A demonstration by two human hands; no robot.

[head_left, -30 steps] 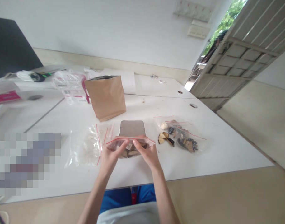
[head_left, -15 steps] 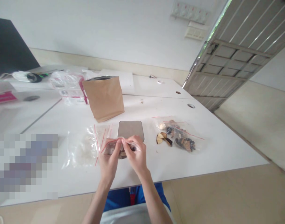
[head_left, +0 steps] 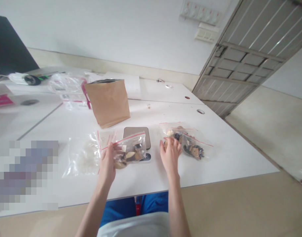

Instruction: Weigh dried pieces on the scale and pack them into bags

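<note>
Your left hand (head_left: 108, 163) is closed on a clear bag (head_left: 131, 153), center frame; your right hand (head_left: 171, 152), half-open, covers dried slices (head_left: 165, 144).

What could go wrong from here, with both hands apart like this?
The left hand holds the bag of dried pieces at one end; I can't tell if its seal is shut, so pieces might spill. It overlaps the scale in view and could knock it. The right hand is close beside filled bags and may nudge them.
</note>
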